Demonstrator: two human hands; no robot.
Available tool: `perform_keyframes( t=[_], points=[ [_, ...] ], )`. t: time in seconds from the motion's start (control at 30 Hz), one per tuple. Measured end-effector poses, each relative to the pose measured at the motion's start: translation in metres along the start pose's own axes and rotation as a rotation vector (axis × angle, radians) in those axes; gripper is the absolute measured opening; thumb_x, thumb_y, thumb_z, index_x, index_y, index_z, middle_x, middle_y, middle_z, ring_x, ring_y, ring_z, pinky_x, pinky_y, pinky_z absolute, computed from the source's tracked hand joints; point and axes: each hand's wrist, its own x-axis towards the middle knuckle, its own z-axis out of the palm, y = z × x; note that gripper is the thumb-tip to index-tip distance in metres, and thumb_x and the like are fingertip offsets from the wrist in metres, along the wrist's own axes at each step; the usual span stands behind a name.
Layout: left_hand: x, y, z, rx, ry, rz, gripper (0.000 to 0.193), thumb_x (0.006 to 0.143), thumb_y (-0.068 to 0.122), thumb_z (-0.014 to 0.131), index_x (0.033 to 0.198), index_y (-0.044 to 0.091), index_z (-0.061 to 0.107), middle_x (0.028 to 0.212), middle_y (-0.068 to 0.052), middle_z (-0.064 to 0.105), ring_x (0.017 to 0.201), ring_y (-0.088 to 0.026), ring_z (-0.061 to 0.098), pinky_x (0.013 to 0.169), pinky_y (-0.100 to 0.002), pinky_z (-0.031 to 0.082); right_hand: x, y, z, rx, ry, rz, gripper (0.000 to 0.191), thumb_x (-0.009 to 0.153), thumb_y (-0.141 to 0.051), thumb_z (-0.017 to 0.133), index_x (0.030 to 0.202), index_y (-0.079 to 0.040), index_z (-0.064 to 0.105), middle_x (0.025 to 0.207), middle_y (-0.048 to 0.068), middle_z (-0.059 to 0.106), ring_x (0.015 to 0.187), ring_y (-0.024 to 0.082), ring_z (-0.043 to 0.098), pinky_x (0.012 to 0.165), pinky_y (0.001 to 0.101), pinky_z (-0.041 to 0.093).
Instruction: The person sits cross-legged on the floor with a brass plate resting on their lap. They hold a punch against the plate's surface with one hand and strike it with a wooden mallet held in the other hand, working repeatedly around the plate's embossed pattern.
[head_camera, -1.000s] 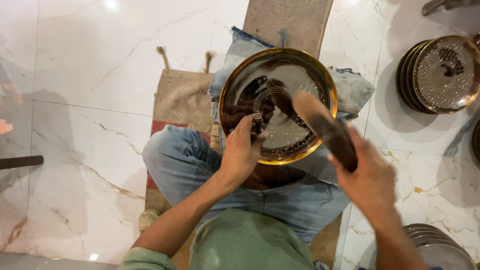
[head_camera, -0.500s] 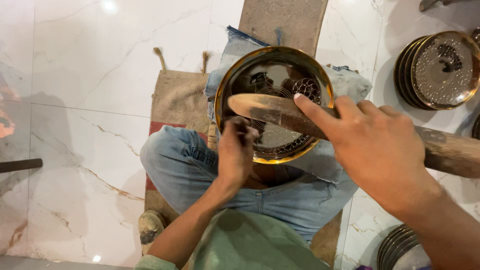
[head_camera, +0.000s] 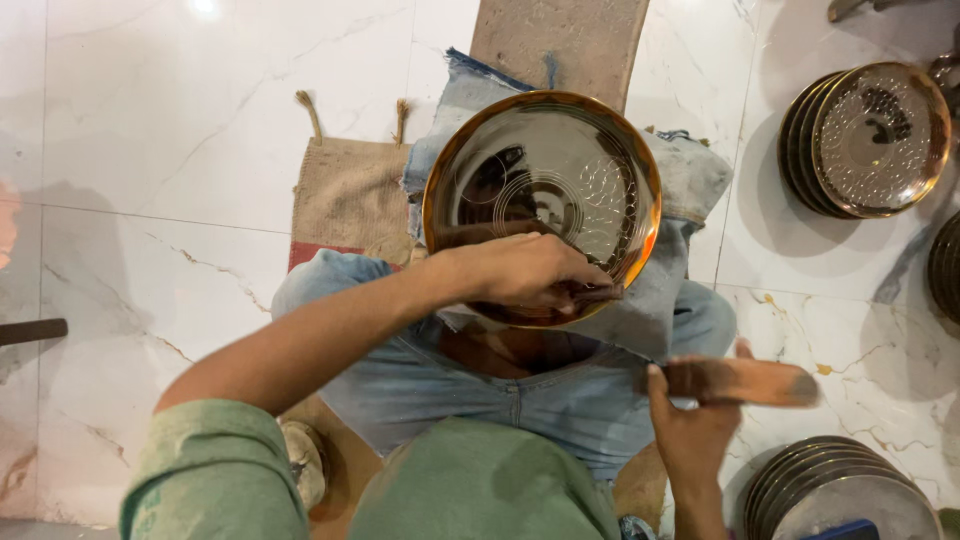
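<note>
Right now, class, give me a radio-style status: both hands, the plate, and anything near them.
Left hand on brass plate, pinching a small tool at its near rim. Right hand grips wooden mallet, off the plate. Plate stacks on floor, right.

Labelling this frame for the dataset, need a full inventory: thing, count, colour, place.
brass plate: 1, golden with engraved circles, on the lap, centre
small tool: 1, dark, at the plate's near rim, in the left hand
wooden mallet: 1, brown, right of the lap, in the right hand
plate stack: 1, dark metal, floor upper right
second plate stack: 1, silvery, floor lower right
burlap mat: 1, tan, floor under the legs
marble floor: white, veined
jeans: blue
shirt: green
left hand: on the plate's rim, gripping the tool
right hand: holding the mallet
</note>
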Motion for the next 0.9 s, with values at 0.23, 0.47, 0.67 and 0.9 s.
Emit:
perform_keyframes(
  t=[0.23, 0.47, 0.67, 0.9],
  points=[
    [0.002, 0.0, -0.004, -0.031, -0.115, -0.051, 0.053, 0.086, 0.012, 0.072, 0.138, 0.017, 0.062, 0.12, -0.007, 0.075, 0.11, -0.028, 0.072, 0.09, -0.042, 0.054, -0.018, 0.003, -0.023, 0.253, 0.182, 0.175, 0.091, 0.085, -0.014, 0.084, 0.156, -0.004, 0.027, 0.11, 0.017, 0.065, 0.092, 0.026, 0.069, 0.084, 0.0388, 0.059],
    [-0.007, 0.003, 0.005, 0.022, 0.019, -0.14, 0.045, 0.086, 0.011, 0.07, 0.131, 0.014, 0.066, 0.108, -0.013, 0.075, 0.1, -0.033, 0.072, 0.084, -0.046, 0.054, 0.02, -0.011, -0.029, -0.163, -0.106, 0.274, 0.081, 0.08, -0.022, 0.083, 0.15, -0.003, 0.045, 0.104, 0.024, 0.072, 0.09, 0.034, 0.072, 0.081, 0.0446, 0.057],
    [-0.028, 0.026, 0.044, -0.06, 0.898, -0.4, 0.03, 0.093, 0.005, 0.069, 0.122, 0.003, 0.06, 0.104, -0.017, 0.073, 0.094, -0.033, 0.072, 0.081, -0.043, 0.057, 0.057, -0.043, -0.041, -0.351, -0.313, 0.06, 0.089, 0.079, -0.021, 0.079, 0.158, -0.018, 0.04, 0.108, 0.026, 0.071, 0.092, 0.046, 0.071, 0.077, 0.0515, 0.056],
    [-0.03, 0.038, 0.092, -0.071, 1.251, -0.574, 0.035, 0.093, 0.006, 0.072, 0.12, -0.003, 0.053, 0.097, -0.019, 0.069, 0.087, -0.034, 0.07, 0.076, -0.043, 0.055, 0.123, -0.116, -0.043, -0.848, -0.519, -0.313, 0.088, 0.08, -0.016, 0.078, 0.158, -0.032, 0.039, 0.103, 0.016, 0.071, 0.086, 0.035, 0.074, 0.076, 0.0481, 0.061]
  ],
)
